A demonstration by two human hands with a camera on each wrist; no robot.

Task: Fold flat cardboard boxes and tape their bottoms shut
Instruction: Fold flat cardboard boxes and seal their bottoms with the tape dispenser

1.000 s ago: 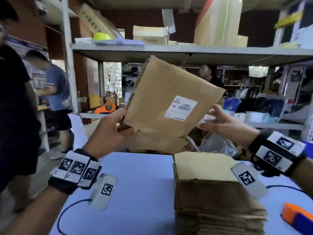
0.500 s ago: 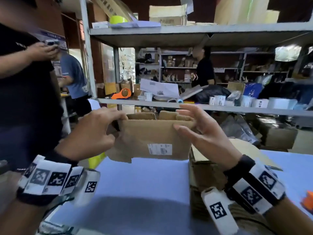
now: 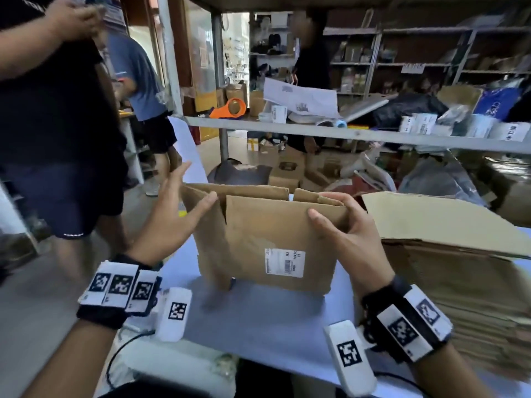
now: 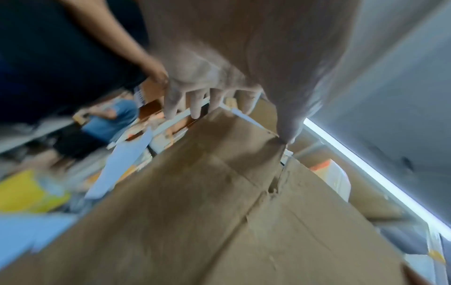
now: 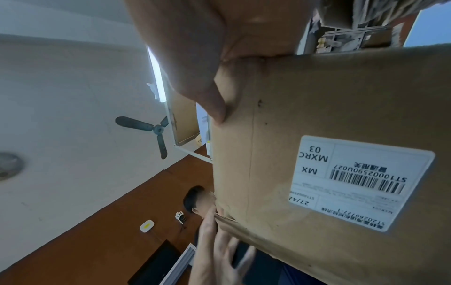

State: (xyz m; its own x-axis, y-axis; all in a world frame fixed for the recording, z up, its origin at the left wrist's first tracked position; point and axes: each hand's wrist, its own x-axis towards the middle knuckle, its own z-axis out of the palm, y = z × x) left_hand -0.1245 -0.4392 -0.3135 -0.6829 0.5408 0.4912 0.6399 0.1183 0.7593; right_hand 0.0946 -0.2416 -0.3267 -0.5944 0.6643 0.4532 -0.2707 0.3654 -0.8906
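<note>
A brown cardboard box (image 3: 258, 239) with a white barcode label (image 3: 284, 262) stands half-opened on the blue table (image 3: 258, 320), its top flaps up. My right hand (image 3: 350, 234) grips the box's top right corner, thumb on the front panel and fingers over the edge; the right wrist view shows the thumb (image 5: 207, 86) pressed on the box (image 5: 317, 106) near the label (image 5: 361, 181). My left hand (image 3: 178, 214) is open with straight fingers, its thumb against the box's left side panel. In the blurred left wrist view the fingers (image 4: 195, 104) reach past the box (image 4: 195, 212).
A tall stack of flat cardboard (image 3: 445, 277) sits on the table just right of the box. An orange tape dispenser (image 3: 230, 109) lies on the metal shelf (image 3: 344, 133) behind. A person in dark clothes (image 3: 57, 124) stands close at the left.
The box came down from in front of the shelf onto the table and began to open. My left hand let go of its edge and spread flat beside it.
</note>
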